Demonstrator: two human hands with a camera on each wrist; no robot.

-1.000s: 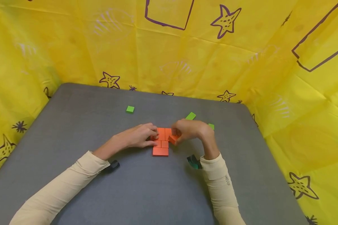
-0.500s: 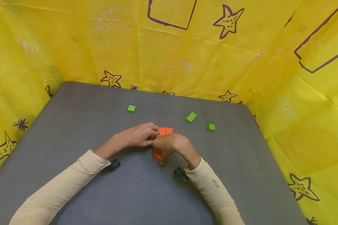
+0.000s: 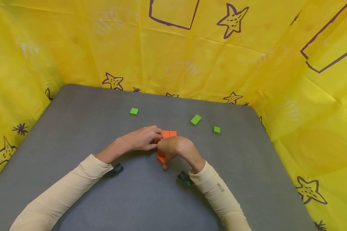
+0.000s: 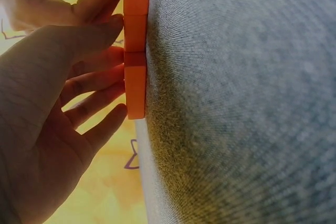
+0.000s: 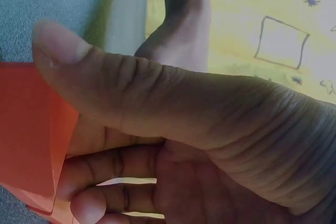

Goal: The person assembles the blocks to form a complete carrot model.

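Several flat orange blocks lie close together at the middle of the grey table, partly covered by both hands. My left hand comes in from the left, its fingertips touching the left side of the group. In the left wrist view its fingers are loosely extended against a row of orange blocks. My right hand bends over the near part of the group. Between its thumb and fingers it grips an orange block at the near end; the far side of this block is hidden.
Beyond the hands lie three loose green blocks: one at the far left, one to the right and a smaller one farther right. Dark straps hang at the wrists. Yellow patterned cloth stands around the table.
My right hand has moved left and toward the near end of the orange group, turning at the wrist. This uncovers the green blocks behind it. My left hand stays in place.
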